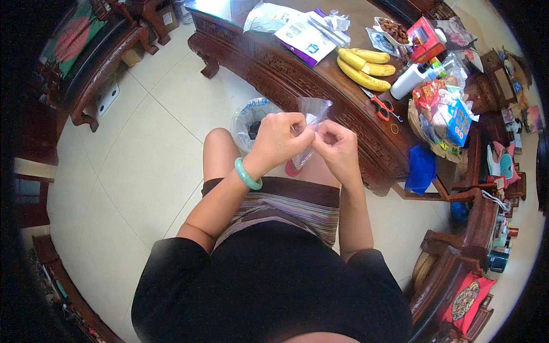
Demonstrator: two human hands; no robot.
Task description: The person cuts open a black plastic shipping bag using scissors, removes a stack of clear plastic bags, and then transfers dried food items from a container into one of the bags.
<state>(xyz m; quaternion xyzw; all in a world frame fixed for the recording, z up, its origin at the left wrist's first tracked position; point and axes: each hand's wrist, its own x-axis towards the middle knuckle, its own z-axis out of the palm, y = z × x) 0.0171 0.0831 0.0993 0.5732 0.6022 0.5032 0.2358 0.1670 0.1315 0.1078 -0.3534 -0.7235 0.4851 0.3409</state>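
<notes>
My left hand [281, 139], with a pale green bangle [248, 173] at its wrist, pinches a clear plastic bag [314, 110] between thumb and fingertips. Close beside it, my right hand [339, 148] pinches the same bag, and the fingertips of both hands nearly meet. The bag stands up above my hands and also hangs below them over my lap. Whether anything is inside it, I cannot tell. Behind my left hand is a lined waste bin [241, 124] on the floor, partly hidden, with dark matter inside.
The carved wooden table [343, 100] ahead bears bananas [364, 68], orange-handled scissors [380, 106], plastic packaging [306, 36], a white bottle [405, 81], a red box [426, 40] and a basket of packets [441, 113]. A blue cloth [421, 169] hangs at its right end. Carved wooden seats stand at both sides.
</notes>
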